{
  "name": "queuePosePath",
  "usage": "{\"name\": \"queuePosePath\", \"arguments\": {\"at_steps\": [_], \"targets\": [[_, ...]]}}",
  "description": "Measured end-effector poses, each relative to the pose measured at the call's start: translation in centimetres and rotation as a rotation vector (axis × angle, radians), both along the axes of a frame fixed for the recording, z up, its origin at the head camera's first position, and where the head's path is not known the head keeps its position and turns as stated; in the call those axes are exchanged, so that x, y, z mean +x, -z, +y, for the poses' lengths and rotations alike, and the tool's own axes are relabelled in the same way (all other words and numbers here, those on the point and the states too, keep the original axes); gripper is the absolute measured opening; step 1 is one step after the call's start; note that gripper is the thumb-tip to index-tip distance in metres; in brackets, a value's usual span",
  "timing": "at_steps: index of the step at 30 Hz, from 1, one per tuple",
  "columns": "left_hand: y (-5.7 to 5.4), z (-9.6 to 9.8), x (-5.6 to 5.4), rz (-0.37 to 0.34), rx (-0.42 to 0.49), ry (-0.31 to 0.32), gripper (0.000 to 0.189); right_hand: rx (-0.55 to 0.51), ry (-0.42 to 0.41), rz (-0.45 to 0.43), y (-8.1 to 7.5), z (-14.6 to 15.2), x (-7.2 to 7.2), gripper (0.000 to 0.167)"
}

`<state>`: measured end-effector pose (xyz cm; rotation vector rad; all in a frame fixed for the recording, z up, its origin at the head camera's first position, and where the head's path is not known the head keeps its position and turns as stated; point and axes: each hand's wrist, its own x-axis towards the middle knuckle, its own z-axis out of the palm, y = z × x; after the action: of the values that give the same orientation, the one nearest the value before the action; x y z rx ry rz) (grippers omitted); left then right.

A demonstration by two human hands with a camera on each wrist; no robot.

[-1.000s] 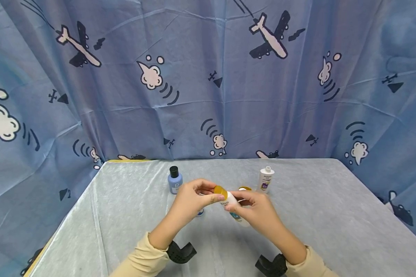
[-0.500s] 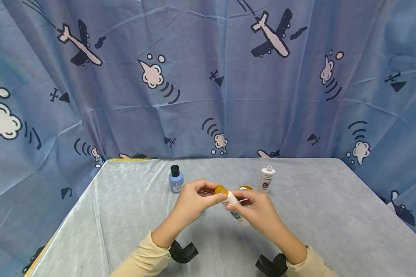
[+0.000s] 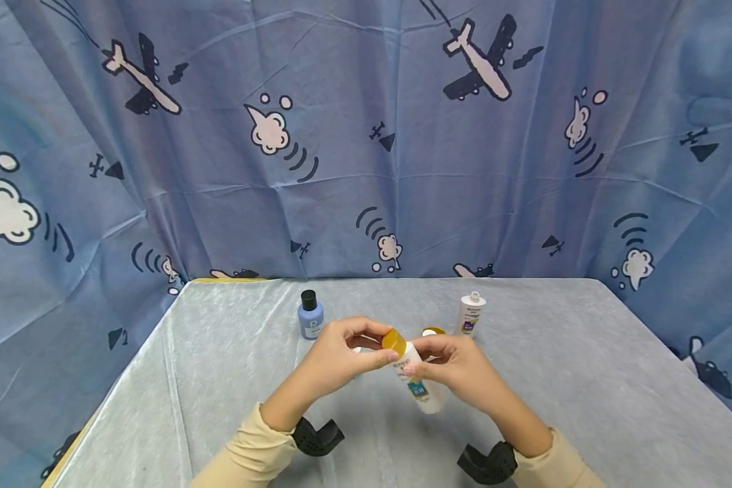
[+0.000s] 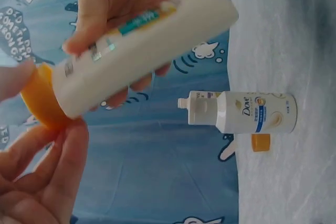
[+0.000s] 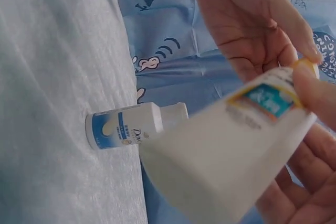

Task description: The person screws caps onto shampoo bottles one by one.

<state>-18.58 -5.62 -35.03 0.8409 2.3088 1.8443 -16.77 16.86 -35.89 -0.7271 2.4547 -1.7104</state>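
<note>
A white bottle (image 3: 425,400) with a teal-and-yellow label slants in front of me, above the table. My left hand (image 3: 346,352) pinches its yellow-orange cap (image 3: 394,342) between thumb and fingers. The bottle's upper body is gripped by my right hand (image 3: 457,366), with the thumb on the near side. In the left wrist view the cap (image 4: 42,98) sits at the bottle's end, against the shoulder. The right wrist view shows the bottle's wide base (image 5: 194,182) close up.
A blue bottle with a black cap (image 3: 310,318) stands at the back left. A white nozzle-topped bottle (image 3: 470,313) stands at the back right. Two Dove bottles, one white (image 4: 257,113) and one blue-and-white (image 5: 123,124), stand near my hands. A small orange piece (image 4: 261,142) lies beyond the white one.
The bottle has turned more upright, its base swinging down and into fuller view. My right hand has shifted slightly right. Both hands keep their hold on cap and body.
</note>
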Motion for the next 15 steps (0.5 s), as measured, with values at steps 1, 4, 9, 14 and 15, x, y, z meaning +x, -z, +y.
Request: {"name": "queuePosePath", "arguments": {"at_steps": [1,4,9,14,15], "targets": [[0.0,-0.1,0.0,0.011,0.003,0.018,0.028,-0.007,-0.015,-0.004,0.0,0.1,0.0,0.031],[-0.1,-0.2,-0.1,0.051,0.007,0.069,0.03,-0.013,-0.043,-0.02,-0.3,0.3,0.0,0.032],[-0.1,-0.2,-0.2,-0.01,-0.015,0.039,0.036,0.025,0.052,-0.007,-0.6,0.0,0.3,0.033],[0.4,0.5,-0.1,-0.046,-0.027,-0.081,0.032,0.02,0.179,0.027,-0.6,-0.6,0.6,0.035],[0.5,0.7,-0.1,-0.033,-0.029,-0.097,0.03,0.019,0.193,0.038,-0.6,-0.7,0.7,0.035]]}}
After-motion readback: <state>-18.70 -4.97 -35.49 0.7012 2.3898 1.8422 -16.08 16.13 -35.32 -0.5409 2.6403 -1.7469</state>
